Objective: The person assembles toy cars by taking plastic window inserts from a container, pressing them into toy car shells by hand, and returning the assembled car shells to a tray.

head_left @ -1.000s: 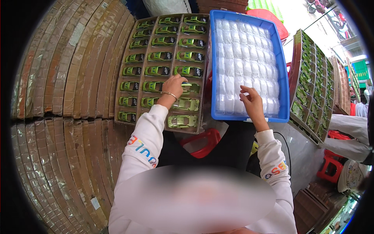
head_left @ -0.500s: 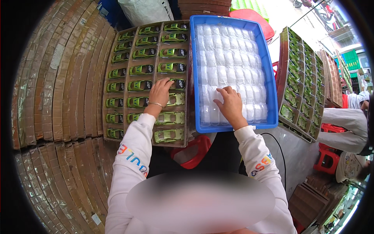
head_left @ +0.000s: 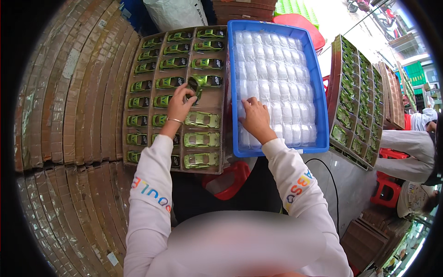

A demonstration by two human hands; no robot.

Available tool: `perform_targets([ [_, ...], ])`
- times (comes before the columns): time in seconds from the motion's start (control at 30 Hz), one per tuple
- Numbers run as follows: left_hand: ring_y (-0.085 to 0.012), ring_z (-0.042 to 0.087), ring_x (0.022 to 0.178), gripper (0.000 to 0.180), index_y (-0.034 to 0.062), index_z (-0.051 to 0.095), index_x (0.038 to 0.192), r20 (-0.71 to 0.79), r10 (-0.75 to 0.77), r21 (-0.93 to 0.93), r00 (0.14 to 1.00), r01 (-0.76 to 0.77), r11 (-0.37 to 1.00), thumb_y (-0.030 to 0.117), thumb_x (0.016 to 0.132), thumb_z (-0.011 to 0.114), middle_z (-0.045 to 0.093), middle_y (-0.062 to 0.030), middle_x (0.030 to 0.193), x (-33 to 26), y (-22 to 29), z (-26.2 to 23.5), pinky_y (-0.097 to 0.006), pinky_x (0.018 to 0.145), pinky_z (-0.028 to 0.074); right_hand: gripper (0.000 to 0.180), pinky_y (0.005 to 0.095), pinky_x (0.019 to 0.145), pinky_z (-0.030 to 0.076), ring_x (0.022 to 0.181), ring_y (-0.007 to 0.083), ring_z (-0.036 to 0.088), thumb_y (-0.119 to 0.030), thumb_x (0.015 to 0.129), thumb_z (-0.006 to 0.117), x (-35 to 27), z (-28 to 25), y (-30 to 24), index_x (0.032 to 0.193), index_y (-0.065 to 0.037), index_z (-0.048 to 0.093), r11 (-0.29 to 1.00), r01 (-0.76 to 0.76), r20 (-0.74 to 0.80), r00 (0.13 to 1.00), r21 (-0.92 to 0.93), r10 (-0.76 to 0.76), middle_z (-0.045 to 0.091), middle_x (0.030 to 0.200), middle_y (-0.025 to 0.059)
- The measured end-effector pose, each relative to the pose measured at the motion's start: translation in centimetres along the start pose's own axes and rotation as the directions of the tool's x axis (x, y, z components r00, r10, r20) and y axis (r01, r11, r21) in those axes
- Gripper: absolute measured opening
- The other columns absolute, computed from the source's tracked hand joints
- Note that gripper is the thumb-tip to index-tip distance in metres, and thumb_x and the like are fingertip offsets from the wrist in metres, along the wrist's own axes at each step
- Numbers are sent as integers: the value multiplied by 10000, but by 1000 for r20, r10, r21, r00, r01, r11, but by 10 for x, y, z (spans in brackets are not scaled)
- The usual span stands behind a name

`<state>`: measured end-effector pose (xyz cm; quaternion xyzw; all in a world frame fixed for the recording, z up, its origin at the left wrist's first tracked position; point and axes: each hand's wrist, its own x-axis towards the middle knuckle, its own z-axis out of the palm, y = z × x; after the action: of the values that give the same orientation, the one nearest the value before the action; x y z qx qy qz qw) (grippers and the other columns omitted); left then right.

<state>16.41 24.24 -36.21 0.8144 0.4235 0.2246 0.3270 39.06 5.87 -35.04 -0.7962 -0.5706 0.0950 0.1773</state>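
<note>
1. A green toy car is gripped between the fingers of the left hand and is held tilted over the right-hand column of a cardboard tray
2. The tray is divided into three columns, in which green-and-black cars are laid in rows; next to the held car, a bare stretch of cardboard is shown
3. Nearer the person, three pale green cars are set in that same column
4. The right hand is placed over the left side of a blue bin, its fingers bent; whether anything is grasped by them cannot be told
5. The bin is filled with white wrapped pieces in rows
6. Cardboard layers are stacked left of the tray
</note>
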Motion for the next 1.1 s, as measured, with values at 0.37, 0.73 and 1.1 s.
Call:
perform_targets([
  [0.37, -257, 539, 1194, 544, 63, 394, 1395, 241, -53, -953, 969, 226, -204, 118, 882, 567, 558, -137, 1274, -105, 72, -22, -359, 930, 491, 247, 300, 674, 502, 722, 182, 663, -174, 798, 734, -21, -28, 29, 1018, -66, 715, 799, -249, 189, 967, 548, 172, 704, 814, 101],
  [0.73, -259, 669, 840, 659, 38, 558, 1231, 395, -222, -902, 892, 330, -278, 611, 961, 374, 673, -129, 1000, -131, 102, 2, -383, 753, 559, 226, 335, 751, 507, 857, 254, 663, -23, 816, 660, -93, -97, -107, 1036, -64, 686, 729, 475, -249, 880, 493, -406, 699, 967, 79],
  [1.1, -280, 677, 789, 585, 42, 549, 1212, 407, -216, -894, 887, 340, -291, 542, 1004, 326, 675, -155, 981, -141, 119, 8, -368, 692, 570, 265, 306, 735, 433, 866, 145, 598, -124, 727, 659, -102, -93, -114, 992, -132, 669, 760, 647, -171, 757, 61, -630, 685, 994, -37],
])
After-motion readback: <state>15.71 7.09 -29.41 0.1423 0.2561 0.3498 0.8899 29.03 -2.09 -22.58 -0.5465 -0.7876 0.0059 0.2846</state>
